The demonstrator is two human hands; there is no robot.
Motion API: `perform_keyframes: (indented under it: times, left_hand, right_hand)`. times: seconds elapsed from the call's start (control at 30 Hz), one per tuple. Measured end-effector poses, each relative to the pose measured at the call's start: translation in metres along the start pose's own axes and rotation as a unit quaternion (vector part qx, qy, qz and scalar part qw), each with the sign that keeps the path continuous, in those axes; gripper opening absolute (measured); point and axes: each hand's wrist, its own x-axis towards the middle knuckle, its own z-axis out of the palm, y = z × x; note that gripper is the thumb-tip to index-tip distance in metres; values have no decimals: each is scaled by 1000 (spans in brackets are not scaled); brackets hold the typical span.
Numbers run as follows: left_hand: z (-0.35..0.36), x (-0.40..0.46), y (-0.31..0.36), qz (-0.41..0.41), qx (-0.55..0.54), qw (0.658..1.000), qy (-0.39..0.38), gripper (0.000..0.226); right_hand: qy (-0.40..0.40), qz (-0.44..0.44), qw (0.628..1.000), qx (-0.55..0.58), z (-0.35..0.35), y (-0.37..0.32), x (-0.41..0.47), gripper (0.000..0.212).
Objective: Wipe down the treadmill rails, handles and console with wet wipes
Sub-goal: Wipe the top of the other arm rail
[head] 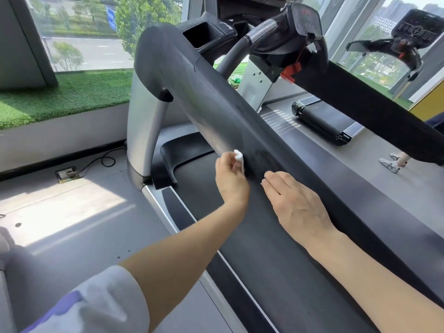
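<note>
Two hands at rail (216, 111): left hand (230, 181) pinches wipe (239, 156), right hand (295, 203) flat

Bright daylight pours in through the windows (79, 32) at the far left and right, laying a pale sunlit patch on the floor (60, 212) near its left edge. A soft sheen glances off the dark handrail (216, 121). Wide-angle bending curves the straight lines toward the borders, and the near sleeve (91, 306) is blurred
</note>
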Motion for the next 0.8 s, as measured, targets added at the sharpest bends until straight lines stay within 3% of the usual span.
perform_keyframes:
  times: [0.1,0.27,0.47,0.63,0.8]
  left_hand:
    - [-2,13,1,-7,-6,1000,11,17]
    - [1,-31,-12,11,3,999,-33,16]
    - [0,4,1,-15,-2,1000,21,18]
    - [3,-34,-6,-18,-19,999,-26,22]
    - [3,2,-9,-58,-11,998,25,20]
  right_hand:
    - [14,-1,1000,-1,2,-1,-1,45]
    - [-7,3,1000,-1,-2,-1,-1,50]
    - [-12,5,1000,-3,0,-1,-1,51]
    - [-6,0,1000,-9,-1,-1,-1,52]
    - [-5,3,1000,-7,0,-1,0,52]
